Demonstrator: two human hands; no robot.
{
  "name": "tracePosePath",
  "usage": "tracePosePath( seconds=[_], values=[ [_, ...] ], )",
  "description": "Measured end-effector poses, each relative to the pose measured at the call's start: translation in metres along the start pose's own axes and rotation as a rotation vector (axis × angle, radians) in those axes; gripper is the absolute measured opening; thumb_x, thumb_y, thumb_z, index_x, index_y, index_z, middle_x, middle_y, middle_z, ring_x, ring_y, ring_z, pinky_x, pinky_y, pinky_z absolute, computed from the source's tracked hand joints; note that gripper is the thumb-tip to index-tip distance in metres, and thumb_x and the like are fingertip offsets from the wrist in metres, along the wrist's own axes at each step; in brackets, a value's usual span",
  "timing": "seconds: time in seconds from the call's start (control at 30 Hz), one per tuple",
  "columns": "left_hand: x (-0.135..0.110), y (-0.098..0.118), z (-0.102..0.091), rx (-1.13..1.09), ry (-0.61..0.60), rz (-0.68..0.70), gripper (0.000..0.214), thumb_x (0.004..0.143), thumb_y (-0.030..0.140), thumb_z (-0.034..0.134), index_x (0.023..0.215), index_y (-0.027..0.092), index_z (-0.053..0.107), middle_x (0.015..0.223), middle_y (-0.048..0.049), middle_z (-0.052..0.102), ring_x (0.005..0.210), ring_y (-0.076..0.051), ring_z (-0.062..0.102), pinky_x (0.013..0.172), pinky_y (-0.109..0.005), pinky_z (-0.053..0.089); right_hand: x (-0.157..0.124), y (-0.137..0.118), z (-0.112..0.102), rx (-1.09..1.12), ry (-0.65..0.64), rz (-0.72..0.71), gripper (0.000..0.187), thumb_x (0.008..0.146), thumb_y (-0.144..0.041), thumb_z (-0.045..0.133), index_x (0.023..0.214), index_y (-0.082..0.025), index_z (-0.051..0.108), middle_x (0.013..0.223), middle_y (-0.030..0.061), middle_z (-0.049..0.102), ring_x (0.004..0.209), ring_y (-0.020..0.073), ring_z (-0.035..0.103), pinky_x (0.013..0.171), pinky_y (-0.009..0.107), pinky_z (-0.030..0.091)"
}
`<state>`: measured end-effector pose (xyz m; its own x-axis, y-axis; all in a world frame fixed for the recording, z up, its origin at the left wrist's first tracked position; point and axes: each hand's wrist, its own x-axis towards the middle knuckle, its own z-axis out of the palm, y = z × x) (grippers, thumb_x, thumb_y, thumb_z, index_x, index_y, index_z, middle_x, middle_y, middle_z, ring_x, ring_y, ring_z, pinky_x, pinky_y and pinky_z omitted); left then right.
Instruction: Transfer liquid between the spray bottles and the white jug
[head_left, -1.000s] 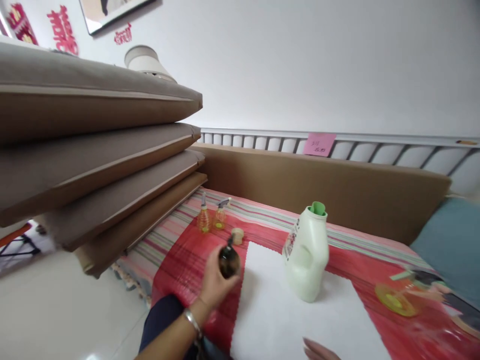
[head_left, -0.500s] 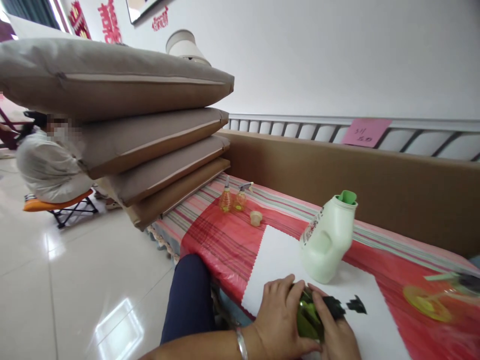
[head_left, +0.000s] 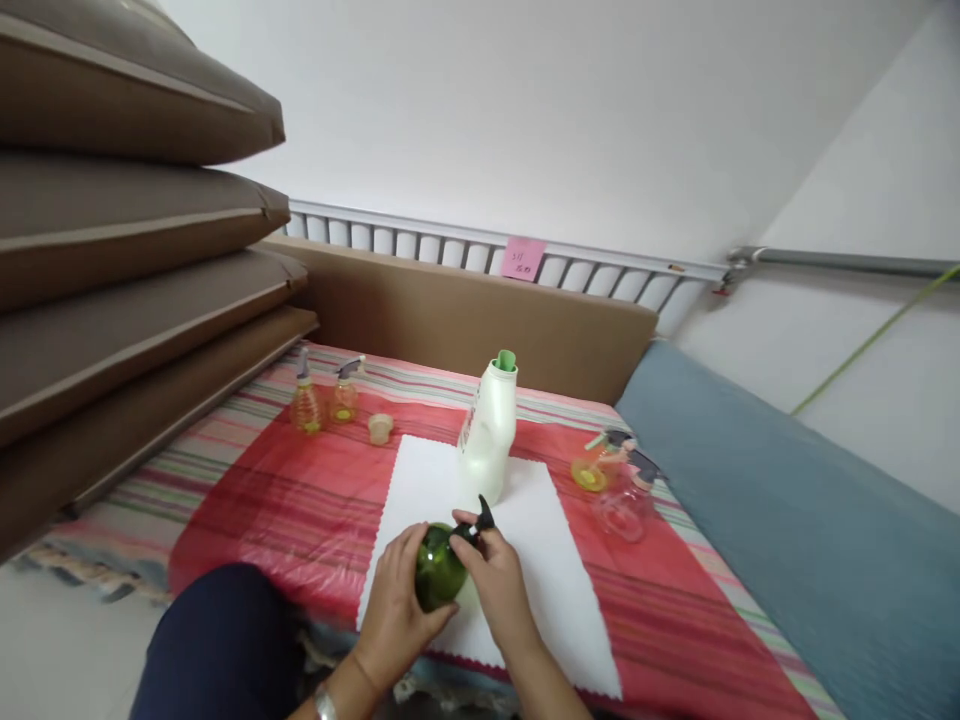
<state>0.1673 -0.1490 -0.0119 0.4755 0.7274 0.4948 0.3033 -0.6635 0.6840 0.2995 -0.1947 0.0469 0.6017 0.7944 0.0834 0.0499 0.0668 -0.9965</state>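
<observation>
My left hand [head_left: 394, 608] is wrapped round the body of a round green spray bottle [head_left: 437, 566], held over the near edge of a white cloth [head_left: 534, 560]. My right hand [head_left: 496, 572] grips the bottle's black spray head [head_left: 474, 525] at its neck. A white jug with a green spout [head_left: 489, 425] stands upright at the far end of the white cloth, just beyond the bottle.
Two small yellow spray bottles [head_left: 324, 398] and a small cap [head_left: 380, 428] sit at the back left of the red plastic sheet [head_left: 285, 500]. A yellow and a clear spray bottle [head_left: 611, 480] lie at the right. Stacked brown cushions [head_left: 112, 270] rise on the left; a blue mat [head_left: 765, 520] lies on the right.
The view has swung right and pulled back. Both hands stay on the green bottle, which now sits more upright with the spray head pointing away from me.
</observation>
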Motion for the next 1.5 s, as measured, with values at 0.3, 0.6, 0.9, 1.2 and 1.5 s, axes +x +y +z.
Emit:
tracePosePath(
  seconds=[0.3, 0.6, 0.9, 1.2, 1.5],
  values=[
    [0.008, -0.042, 0.015, -0.04, 0.049, 0.004, 0.08, 0.065, 0.026, 0.07, 0.133, 0.022, 0.028, 0.127, -0.0128, 0.05, 0.12, -0.03, 0.048, 0.101, -0.05, 0.041, 0.023, 0.016, 0.005, -0.069, -0.086, 0.047, 0.032, 0.065, -0.033, 0.07, 0.093, -0.017, 0.066, 0.091, 0.0067, 0.07, 0.087, 0.0254, 0.063, 0.082, 0.038, 0.05],
    [0.005, -0.058, 0.023, -0.085, 0.019, -0.025, 0.083, 0.066, 0.024, 0.069, 0.134, 0.02, 0.022, 0.13, -0.0156, 0.046, 0.123, -0.03, 0.045, 0.102, -0.052, 0.039, 0.026, 0.019, 0.022, -0.148, -0.066, 0.013, 0.032, 0.064, -0.031, 0.071, 0.093, -0.018, 0.064, 0.092, 0.0065, 0.069, 0.087, 0.0257, 0.063, 0.084, 0.04, 0.048],
    [0.004, -0.063, 0.026, -0.1, 0.048, -0.045, 0.086, 0.064, 0.025, 0.071, 0.136, 0.019, 0.024, 0.133, -0.016, 0.046, 0.125, -0.031, 0.045, 0.103, -0.052, 0.038, 0.029, 0.016, 0.022, -0.141, -0.127, -0.049, 0.037, 0.069, -0.029, 0.067, 0.104, -0.018, 0.064, 0.104, 0.0082, 0.068, 0.094, 0.0256, 0.062, 0.088, 0.04, 0.047],
    [0.004, -0.067, 0.026, -0.107, 0.043, -0.063, 0.085, 0.066, 0.032, 0.072, 0.135, 0.018, 0.025, 0.134, -0.0155, 0.045, 0.126, -0.03, 0.044, 0.106, -0.05, 0.036, 0.044, -0.065, 0.005, -0.026, -0.003, -0.214, 0.044, 0.078, -0.038, 0.062, 0.117, -0.018, 0.056, 0.108, 0.0074, 0.066, 0.102, 0.0236, 0.059, 0.094, 0.039, 0.041],
    [0.006, -0.082, 0.025, -0.174, 0.041, -0.165, 0.083, 0.066, 0.039, 0.071, 0.134, 0.017, 0.028, 0.135, -0.0148, 0.044, 0.126, -0.031, 0.044, 0.105, -0.05, 0.037, 0.052, -0.037, -0.096, 0.125, 0.134, 0.158, 0.049, 0.062, -0.055, 0.07, 0.09, -0.016, 0.061, 0.075, 0.0068, 0.069, 0.065, 0.0211, 0.065, 0.059, 0.032, 0.05]
  ],
)
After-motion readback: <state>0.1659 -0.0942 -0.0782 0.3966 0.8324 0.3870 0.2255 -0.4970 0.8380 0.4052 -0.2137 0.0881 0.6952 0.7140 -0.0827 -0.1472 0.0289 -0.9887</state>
